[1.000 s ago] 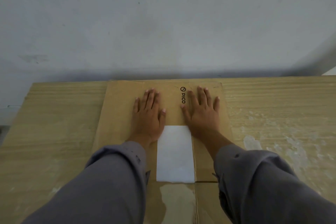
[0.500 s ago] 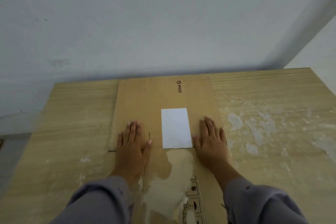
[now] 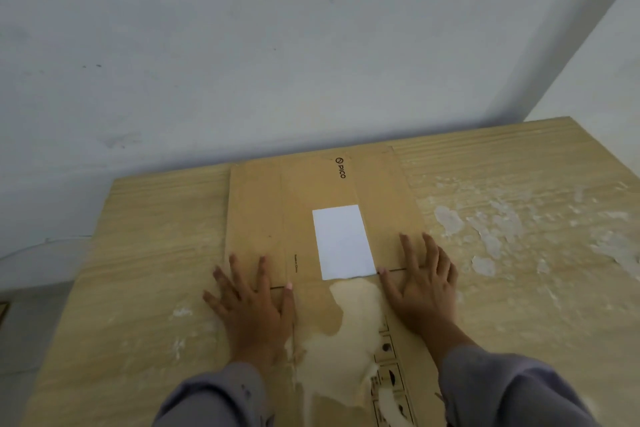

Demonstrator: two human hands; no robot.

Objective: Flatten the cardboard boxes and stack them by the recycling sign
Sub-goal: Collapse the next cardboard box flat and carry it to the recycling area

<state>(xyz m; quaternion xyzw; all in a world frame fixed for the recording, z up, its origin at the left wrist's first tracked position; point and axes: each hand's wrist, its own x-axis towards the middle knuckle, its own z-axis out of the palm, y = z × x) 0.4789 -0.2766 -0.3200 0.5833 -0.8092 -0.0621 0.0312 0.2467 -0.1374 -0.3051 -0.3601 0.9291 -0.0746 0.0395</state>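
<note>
Both hands lie flat with fingers spread, gripping nothing: the left hand (image 3: 251, 308) presses the left side of the flattened cardboard box (image 3: 322, 191), the right hand (image 3: 420, 282) its right side. Between them sits a white label (image 3: 343, 241) above a pale torn patch (image 3: 346, 333). The box lies flat on the wooden table (image 3: 519, 288), its far end close to the grey wall (image 3: 277, 45).

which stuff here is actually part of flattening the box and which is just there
Part of the job:
- cardboard box, already lying flat on the table
- left hand, palm down on the box
- right hand, palm down on the box

Just there:
- wooden table
- white label and torn patch on the box
- grey wall

No recycling sign is in view.
</note>
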